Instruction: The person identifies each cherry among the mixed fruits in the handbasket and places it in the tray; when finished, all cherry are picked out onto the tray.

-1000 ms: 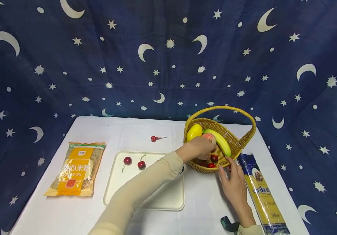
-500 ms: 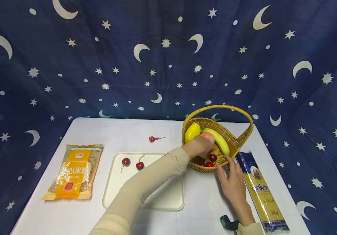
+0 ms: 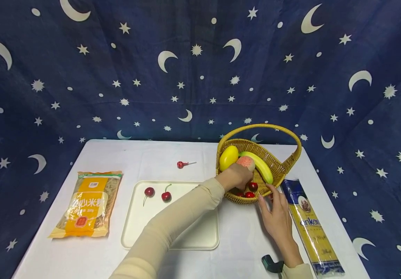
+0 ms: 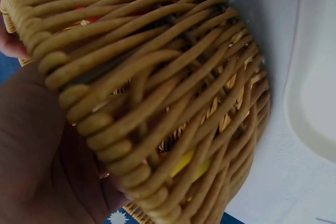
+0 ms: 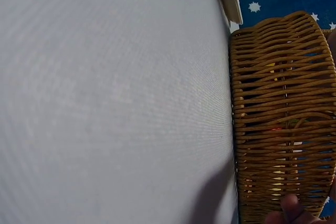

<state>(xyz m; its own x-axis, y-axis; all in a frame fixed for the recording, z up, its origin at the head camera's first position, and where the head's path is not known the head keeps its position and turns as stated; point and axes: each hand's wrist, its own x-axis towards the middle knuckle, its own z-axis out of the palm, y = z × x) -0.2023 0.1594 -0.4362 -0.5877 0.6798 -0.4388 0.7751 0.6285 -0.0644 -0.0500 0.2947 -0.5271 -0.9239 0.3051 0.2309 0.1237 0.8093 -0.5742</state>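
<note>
Head view. Wicker basket (image 3: pixel 278 166), one, near the far right corner of the surface (image 3: pixel 242 236). Contents: lemon (image 3: pixel 228 158), peach (image 3: pixel 246 160), banana (image 3: pixel 261 168), cherries (image 3: pixel 253 186). Left hand (image 3: pixel 236 177): reaches over the basket's left rim; fingers hidden, so grip and hold cannot be told. Right hand (image 3: pixel 278 217): thumb and index spread, resting at the near right rim, nothing lifted. Change in the last half second: very slight; both hands keep their places, fruit likewise. By judgement, the work is still inside the basket, its outcome unsettled.
Tray (image 3: pixel 193 238), one, left of the basket; two stemmed cherries (image 3: pixel 166 196) near its far edge. Lollipop (image 3: pixel 181 164), beyond the tray. Rice-noodle bag (image 3: pixel 87 203), toward the left edge. Pasta packet (image 3: pixel 313 228), along the right edge, crowding the basket's right side. Open room: between the tray's right edge and the right hand.

Left wrist view. Basket wall, close; left hand at its rim, fingers partly behind the weave. Tray edge, just apart from the basket.

Right wrist view. Basket upright; fingertips against its wall. Broad open surface before it.
</note>
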